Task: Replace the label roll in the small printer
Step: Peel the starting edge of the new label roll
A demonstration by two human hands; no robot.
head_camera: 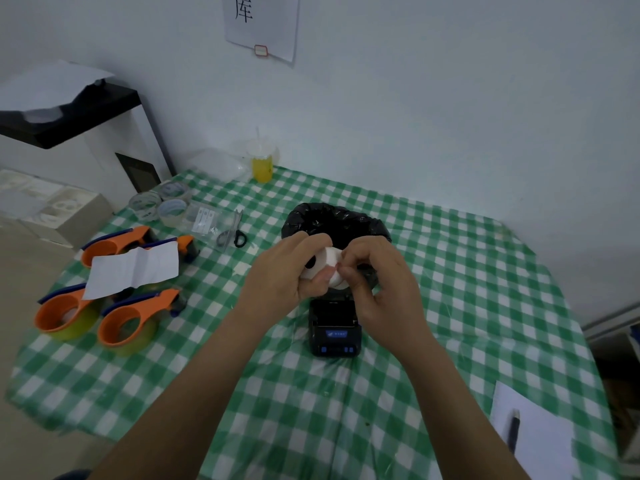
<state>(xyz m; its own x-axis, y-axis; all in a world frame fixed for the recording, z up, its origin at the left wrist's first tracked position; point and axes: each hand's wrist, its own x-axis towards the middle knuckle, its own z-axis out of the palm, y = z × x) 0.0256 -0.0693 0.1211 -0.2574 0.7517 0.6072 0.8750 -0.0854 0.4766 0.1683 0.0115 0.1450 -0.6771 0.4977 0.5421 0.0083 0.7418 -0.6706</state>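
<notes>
A white label roll (327,263) with a dark core is held in the air above the small black printer (334,329). My left hand (291,271) grips the roll from the left, thumb on its face. My right hand (375,275) pinches at the roll's right edge with thumb and fingertips. The printer sits on the green checked tablecloth (450,271) just below my hands, with its blue panel and buttons facing me. Its top compartment is partly hidden by my hands.
A bin lined with a black bag (337,220) stands right behind the printer. Orange tape dispensers (104,306), a white paper slip (133,268), tape rolls (159,202) and scissors (232,230) lie left. A yellow drink cup (262,164) stands at the back. Paper with a pen (519,431) lies front right.
</notes>
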